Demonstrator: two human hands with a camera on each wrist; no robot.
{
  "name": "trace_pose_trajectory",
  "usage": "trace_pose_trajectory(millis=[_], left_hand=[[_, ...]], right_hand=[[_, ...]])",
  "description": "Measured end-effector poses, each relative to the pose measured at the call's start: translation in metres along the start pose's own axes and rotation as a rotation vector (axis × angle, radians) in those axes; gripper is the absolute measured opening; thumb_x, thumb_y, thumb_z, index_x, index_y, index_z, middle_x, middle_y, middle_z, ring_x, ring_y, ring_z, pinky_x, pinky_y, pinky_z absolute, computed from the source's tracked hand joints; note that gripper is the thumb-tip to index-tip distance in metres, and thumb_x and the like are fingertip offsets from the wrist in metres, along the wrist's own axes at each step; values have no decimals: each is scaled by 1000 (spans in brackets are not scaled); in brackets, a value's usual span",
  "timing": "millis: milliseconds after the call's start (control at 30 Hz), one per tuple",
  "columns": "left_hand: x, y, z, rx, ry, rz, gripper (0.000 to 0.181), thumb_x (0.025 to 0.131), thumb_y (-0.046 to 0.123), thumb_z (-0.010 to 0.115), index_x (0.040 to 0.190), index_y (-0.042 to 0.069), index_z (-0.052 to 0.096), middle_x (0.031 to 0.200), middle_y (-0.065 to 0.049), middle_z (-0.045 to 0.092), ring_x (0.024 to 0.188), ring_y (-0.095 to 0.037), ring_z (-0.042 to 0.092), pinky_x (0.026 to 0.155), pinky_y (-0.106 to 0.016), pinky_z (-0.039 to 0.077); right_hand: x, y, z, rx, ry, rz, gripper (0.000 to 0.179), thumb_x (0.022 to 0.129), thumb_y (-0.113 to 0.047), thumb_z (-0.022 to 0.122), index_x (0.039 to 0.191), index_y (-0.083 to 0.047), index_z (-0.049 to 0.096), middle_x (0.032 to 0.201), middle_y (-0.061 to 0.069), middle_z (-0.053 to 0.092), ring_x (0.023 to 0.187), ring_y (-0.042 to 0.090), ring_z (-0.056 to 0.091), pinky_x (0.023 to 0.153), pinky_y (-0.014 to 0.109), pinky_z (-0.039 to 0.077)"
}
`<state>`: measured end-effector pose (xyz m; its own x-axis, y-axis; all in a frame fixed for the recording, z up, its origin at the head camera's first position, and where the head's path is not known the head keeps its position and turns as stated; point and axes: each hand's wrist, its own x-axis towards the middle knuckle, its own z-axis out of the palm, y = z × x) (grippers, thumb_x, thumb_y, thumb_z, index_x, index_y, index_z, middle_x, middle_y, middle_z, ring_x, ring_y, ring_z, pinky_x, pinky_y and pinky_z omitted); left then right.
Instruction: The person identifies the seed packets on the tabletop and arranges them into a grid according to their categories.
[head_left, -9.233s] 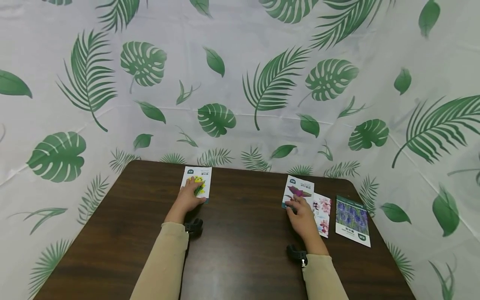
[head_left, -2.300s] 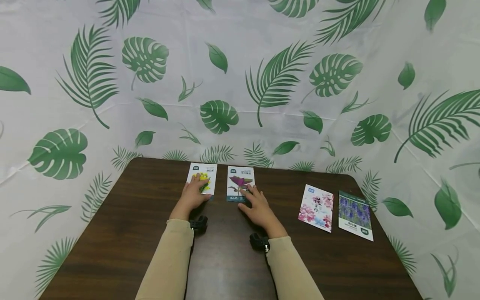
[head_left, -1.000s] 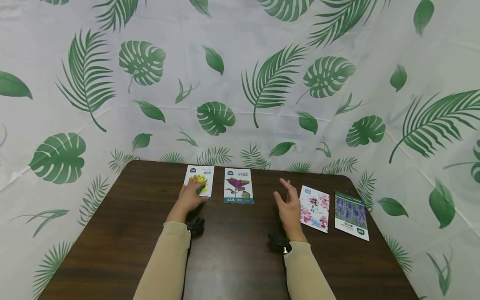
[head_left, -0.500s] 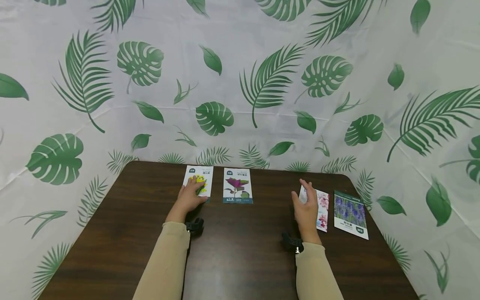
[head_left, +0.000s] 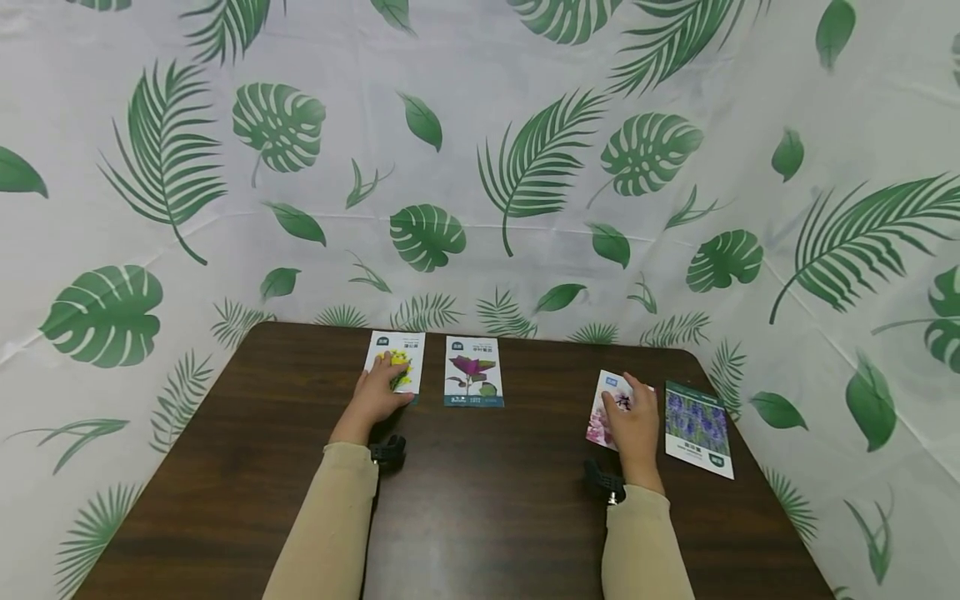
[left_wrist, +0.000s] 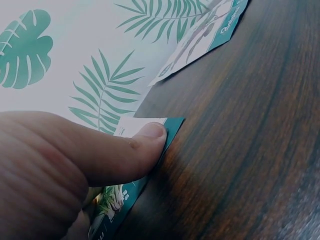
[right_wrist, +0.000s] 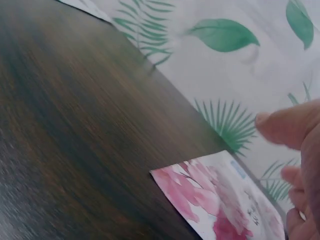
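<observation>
Here, I see the left hand (head_left: 377, 398), fingers spread, resting on the yellow-flower packet (head_left: 411, 377), presumably steadying it on the table (head_left: 480, 492); the right hand (head_left: 637, 428), digits apart, is over the pink-blossom packet (head_left: 600, 429).

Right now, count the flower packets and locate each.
4: yellow-flowered packet under the left hand, purple-flowered packet to its right, pink-flowered packet partly behind the right hand, blue-flowered packet at far right. Any stacked beneath would be hidden.
</observation>
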<state>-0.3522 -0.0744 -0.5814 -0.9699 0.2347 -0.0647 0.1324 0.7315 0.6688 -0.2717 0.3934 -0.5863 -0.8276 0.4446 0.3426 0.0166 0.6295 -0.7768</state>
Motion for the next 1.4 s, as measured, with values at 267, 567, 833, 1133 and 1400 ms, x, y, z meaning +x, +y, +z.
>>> trace_pose_trajectory(millis=[267,567,833,1133,1400], left_hand=[[0,1,-1,-2,5,6,72,102,23,79,164,5,48,181,-27,12,170,-46,4,137,-68,4],[-3,0,1,-22,-9,9,72,102,23,78,165,5,47,181,-27,10,170,-46,2,137,-68,2],[-4,0,0,-13,6,10,72,103,22,78,165,6,46,181,-27,11,170,-46,3,136,-68,3],[-3,1,-2,-18,-3,20,72,102,22,78,165,6,48,181,-27,10,170,-47,3,136,-68,3],[-4,-1,-3,-14,-10,18,72,103,24,78,165,6,47,181,-27,10,170,-46,2,137,-68,3]], right_hand=[[0,1,-3,-17,19,-11,55,99,-14,77,148,4,62,151,31,58,148,49,48,127,65,34],[-4,2,-4,-79,-76,76,51,98,-11,69,147,2,64,157,33,51,153,50,43,130,65,30],[-3,0,-4,-152,-181,79,43,97,-8,62,136,8,68,162,35,45,154,52,39,131,64,29],[-2,2,-3,-181,-203,63,41,97,-8,61,135,7,70,160,35,47,153,53,41,130,64,31],[-1,-2,-3,-196,-229,49,42,98,-9,62,135,7,70,159,36,48,150,55,43,129,65,32]])
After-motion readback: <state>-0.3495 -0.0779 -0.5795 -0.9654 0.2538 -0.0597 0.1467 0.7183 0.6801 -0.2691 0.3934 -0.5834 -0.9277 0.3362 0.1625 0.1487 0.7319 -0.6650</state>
